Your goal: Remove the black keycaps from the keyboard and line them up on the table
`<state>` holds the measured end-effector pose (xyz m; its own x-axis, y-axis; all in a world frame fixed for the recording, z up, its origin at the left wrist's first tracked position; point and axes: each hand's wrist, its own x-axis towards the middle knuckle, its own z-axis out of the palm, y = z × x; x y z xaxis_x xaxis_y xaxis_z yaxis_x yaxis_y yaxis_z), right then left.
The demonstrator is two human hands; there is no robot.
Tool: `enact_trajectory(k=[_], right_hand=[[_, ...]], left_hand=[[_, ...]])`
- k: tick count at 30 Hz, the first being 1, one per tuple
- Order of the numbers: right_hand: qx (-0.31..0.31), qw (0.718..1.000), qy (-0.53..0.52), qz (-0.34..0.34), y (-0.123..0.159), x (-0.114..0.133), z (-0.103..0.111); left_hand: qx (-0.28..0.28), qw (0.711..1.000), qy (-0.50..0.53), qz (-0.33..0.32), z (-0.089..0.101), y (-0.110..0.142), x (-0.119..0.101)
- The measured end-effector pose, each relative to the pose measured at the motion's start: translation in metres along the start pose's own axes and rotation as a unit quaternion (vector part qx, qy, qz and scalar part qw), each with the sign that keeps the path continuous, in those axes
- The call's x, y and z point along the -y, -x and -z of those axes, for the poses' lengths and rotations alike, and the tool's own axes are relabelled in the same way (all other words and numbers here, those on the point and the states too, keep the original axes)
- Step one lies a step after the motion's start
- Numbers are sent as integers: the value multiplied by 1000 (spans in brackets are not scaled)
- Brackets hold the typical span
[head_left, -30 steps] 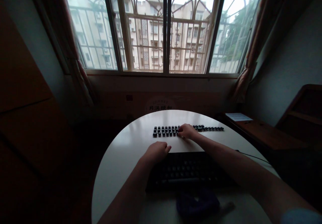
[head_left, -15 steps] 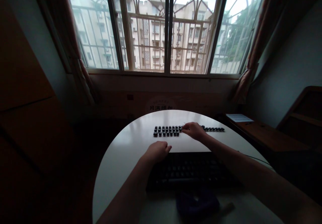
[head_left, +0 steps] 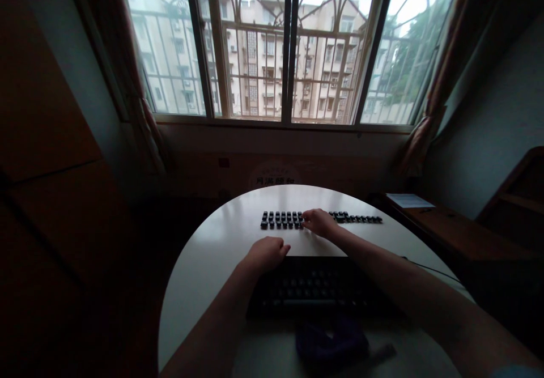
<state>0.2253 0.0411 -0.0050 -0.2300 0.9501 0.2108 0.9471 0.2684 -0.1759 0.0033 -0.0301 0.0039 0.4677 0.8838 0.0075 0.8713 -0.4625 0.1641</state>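
Small black keycaps stand in two neat rows on the white round table. At the right end of the front row is my right hand, its thumb and fingers pinched together on a keycap there. The hand hides part of the back row. My left hand rests curled at the top left corner of a black keyboard. Its fingers are folded under, so anything inside is hidden. The upper part of the keyboard looks dark, while keys show in its lower rows.
Further keycaps continue the line to the right. A blurred purple object lies in front of the keyboard, beside a small flat strip. A cable runs off right. A wooden desk with paper stands beyond the table.
My right hand has shifted slightly left and down, from the back row to the end of the front row. My left hand has stayed in place. The view has turned a little.
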Motion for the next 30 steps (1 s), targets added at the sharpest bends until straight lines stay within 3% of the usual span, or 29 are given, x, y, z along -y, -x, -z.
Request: enact_trajectory(k=[9,20,25,30], right_hand=[[29,999,40,-6,-3,-6,-5],[16,999,37,9,-4,-6,-4],[-12,1000,3,7,0,-3,2],[-82,995,-60,4,18,-1,21]], left_hand=[[5,1000,3,5,-1,-2,1],[1,1000,2,-1,-1,0,1],[-1,1000,5,-4,-2,-1,3],[3,1000,4,-9,-1,-1,2]])
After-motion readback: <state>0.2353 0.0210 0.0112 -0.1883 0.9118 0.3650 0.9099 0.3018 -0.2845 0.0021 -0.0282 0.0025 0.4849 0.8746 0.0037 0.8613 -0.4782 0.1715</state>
